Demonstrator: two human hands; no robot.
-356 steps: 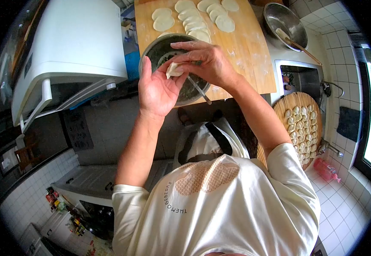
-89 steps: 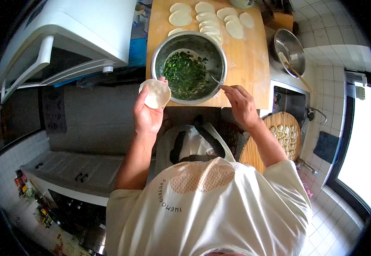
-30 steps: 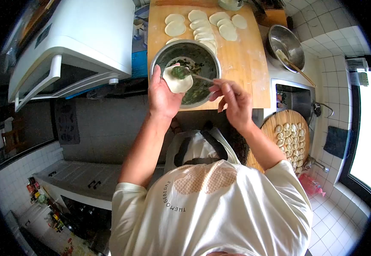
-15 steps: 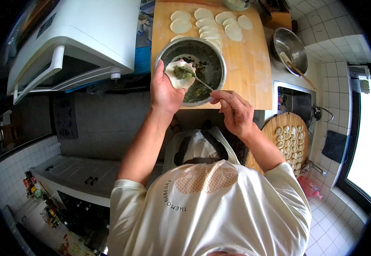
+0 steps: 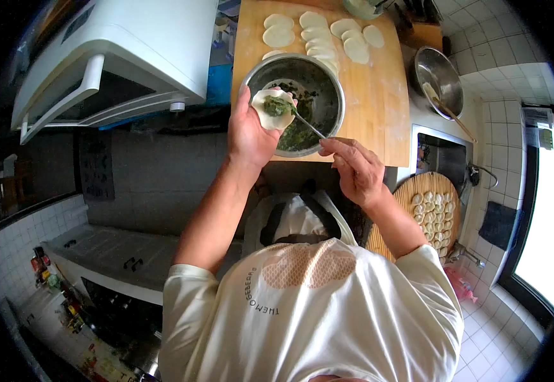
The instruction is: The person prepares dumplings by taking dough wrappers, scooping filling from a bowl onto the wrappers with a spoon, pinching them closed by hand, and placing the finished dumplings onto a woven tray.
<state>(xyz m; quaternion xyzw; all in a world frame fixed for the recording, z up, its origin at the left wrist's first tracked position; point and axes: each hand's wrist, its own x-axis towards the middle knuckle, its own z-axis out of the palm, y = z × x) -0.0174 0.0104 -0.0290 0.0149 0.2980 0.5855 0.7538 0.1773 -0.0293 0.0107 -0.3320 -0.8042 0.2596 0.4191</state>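
Observation:
A round dumpling wrapper (image 5: 263,119) lies cupped in my left hand (image 5: 249,137), with a mound of green filling (image 5: 277,106) on it. My right hand (image 5: 356,167) pinches the thin metal handle of a spoon (image 5: 310,125). The spoon's far end touches the filling; its bowl is hidden there. Just beyond and below both hands is a steel mixing bowl (image 5: 338,95) with dark green filling inside. Behind the bowl, several flat wrappers (image 5: 315,33) lie in overlapping rows.
The wooden board (image 5: 379,108) carries the bowl and wrappers. To the right are another steel bowl (image 5: 439,73) with a wooden-handled tool, a sink (image 5: 446,153), and a round bamboo tray (image 5: 407,194) of shaped dumplings (image 5: 435,213). A white appliance (image 5: 143,44) stands at the left.
The view has shifted slightly, so the board and bowl sit a little farther right. The spoon still touches the filling, its handle now at a somewhat different angle. Both hands keep their holds.

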